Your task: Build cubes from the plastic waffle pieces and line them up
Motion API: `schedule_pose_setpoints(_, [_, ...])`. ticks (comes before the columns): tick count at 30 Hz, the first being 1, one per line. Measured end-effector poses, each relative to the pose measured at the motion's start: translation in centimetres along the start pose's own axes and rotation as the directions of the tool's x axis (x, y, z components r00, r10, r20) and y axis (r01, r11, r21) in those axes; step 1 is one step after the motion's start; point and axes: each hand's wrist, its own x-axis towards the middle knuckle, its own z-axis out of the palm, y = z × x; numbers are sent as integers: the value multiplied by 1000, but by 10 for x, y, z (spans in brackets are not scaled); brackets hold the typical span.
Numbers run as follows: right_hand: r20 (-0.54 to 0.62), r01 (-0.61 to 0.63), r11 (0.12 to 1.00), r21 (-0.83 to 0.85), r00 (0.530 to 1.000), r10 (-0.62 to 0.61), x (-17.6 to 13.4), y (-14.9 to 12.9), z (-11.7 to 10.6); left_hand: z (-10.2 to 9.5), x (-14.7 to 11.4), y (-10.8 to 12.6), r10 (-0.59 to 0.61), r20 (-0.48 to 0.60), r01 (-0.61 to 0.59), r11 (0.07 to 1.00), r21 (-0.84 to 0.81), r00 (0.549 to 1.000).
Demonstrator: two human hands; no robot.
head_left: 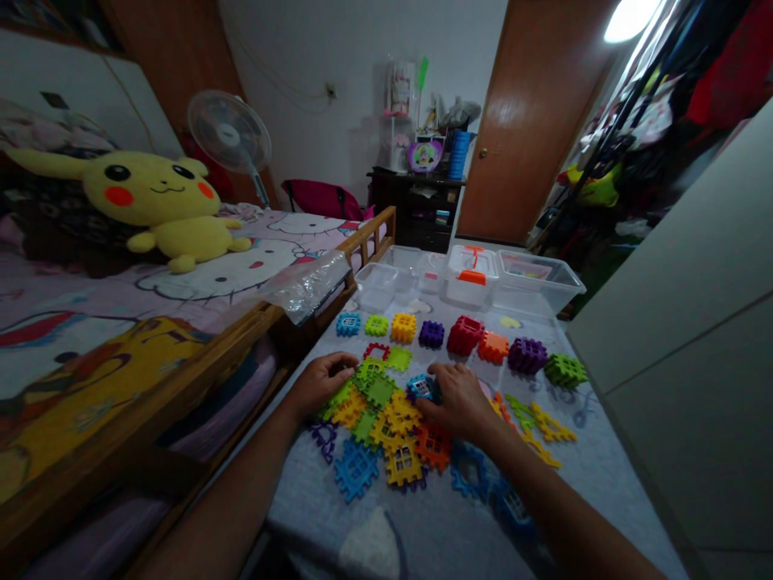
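Note:
A heap of notched plastic building tiles lies on the cloth-covered table, with yellow tiles (395, 419) in the middle, a green tile (381, 390) behind them and a blue window tile (356, 469) at the front. My left hand (323, 384) rests at the heap's left edge beside lime-green tiles, its fingers loosely bent and apart, with nothing visible in them. Over the heap's right side, my right hand (462, 400) grips a small stack of blue window tiles (421, 387) between thumb and fingers. An orange-red tile (433, 445) lies just below that hand.
Sorted stacks stand in a row behind the heap, including a yellow stack (403, 328), a red stack (465, 335) and a green stack (566, 370). Clear plastic boxes (537, 278) line the table's far end. A wooden bed rail (241, 330) runs along the left.

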Motion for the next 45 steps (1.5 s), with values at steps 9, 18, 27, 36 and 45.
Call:
schedule_pose_setpoints(9, [-86,51,983,174,996,-36,-11,25,3,0,-1,6,-15,23,15,1000,10,1000])
schedule_pose_setpoints(18, [-112,40,967,253,994,-12,-46,45,-12,-1,2,26,205,-8,-193,931,310,979])
schedule_pose_setpoints(27, [-136,101,942,320,989,-60,-45,39,-19,52,-13,101,380,242,-436,865,249,893])
schedule_pose_setpoints(36, [-108,40,919,392,994,3,-58,46,-21,79,-7,97,345,299,-423,869,258,890])
schedule_pose_setpoints(45, [150,-48,976,214,989,16,-124,69,-32,84,-13,99,409,323,-507,794,335,854])
